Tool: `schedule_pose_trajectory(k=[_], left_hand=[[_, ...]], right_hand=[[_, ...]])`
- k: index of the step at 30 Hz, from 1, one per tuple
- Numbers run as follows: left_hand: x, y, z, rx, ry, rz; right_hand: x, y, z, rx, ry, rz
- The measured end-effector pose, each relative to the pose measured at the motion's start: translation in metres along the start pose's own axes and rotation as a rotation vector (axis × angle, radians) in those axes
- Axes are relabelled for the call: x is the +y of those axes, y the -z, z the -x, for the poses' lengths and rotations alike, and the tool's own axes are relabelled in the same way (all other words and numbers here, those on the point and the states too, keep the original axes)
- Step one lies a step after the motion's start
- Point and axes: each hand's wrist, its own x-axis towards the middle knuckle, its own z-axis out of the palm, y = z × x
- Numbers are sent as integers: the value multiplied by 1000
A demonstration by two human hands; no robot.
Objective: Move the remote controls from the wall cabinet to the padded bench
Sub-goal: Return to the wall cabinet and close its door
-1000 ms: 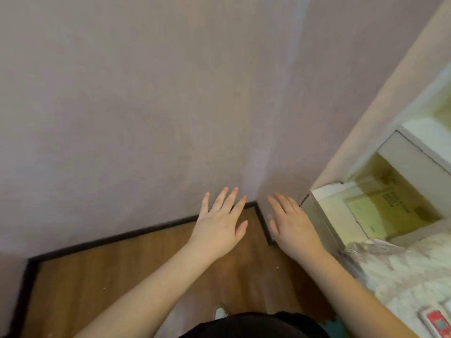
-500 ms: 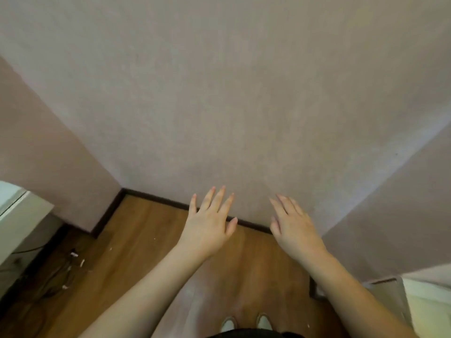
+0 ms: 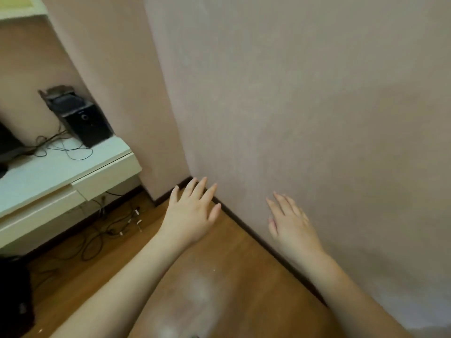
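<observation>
Both hands are held out in front of the body with nothing in them; the left hand [image 3: 192, 211] is seen from the back, its fingers straight and slightly spread, above the wooden floor [image 3: 234, 254] and over the dark skirting board [image 3: 246, 225]; the right hand [image 3: 290, 220] is likewise extended with relaxed, straight fingers, set against the pinkish wall [image 3: 305, 106], though whether it touches that wall cannot be told. The two hands are kept apart, with the line of the skirting board passing between them. No remote control can be made out anywhere in view, so its place cannot be told; neither a wall cabinet nor a padded bench can be identified with certainty.

At the left a white low unit [image 3: 61, 167] is seen standing against the wall, with a drawer front [image 3: 107, 176] at its near corner; a black speaker [image 3: 80, 118] is placed on its top by the wall corner, and thin dark cables [image 3: 66, 147] are looped beside it on the white surface. More cables [image 3: 105, 230] are strewn on the floor below the unit, some ending in small pale plugs. A dark object [image 3: 14, 293] is partly shown at the lower left edge; its nature cannot be told. A pale smudge [image 3: 195, 296] is seen on the floor between the forearms.
</observation>
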Motion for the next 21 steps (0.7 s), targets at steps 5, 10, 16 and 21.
schedule_pose_trajectory(k=[5,10,16,21], left_hand=[[-59,17,8,20,115,-12],[-140,37,11,42,226,-23],[-220,67,17,81,294,-87],[-270,97,9,127,331,-113]], right_hand=[[-62,1,-53,-3,154,22],[-139,8,-104,23,258,55],[-231,26,-155,100,381,82],[-290,43,-190,123,463,79]])
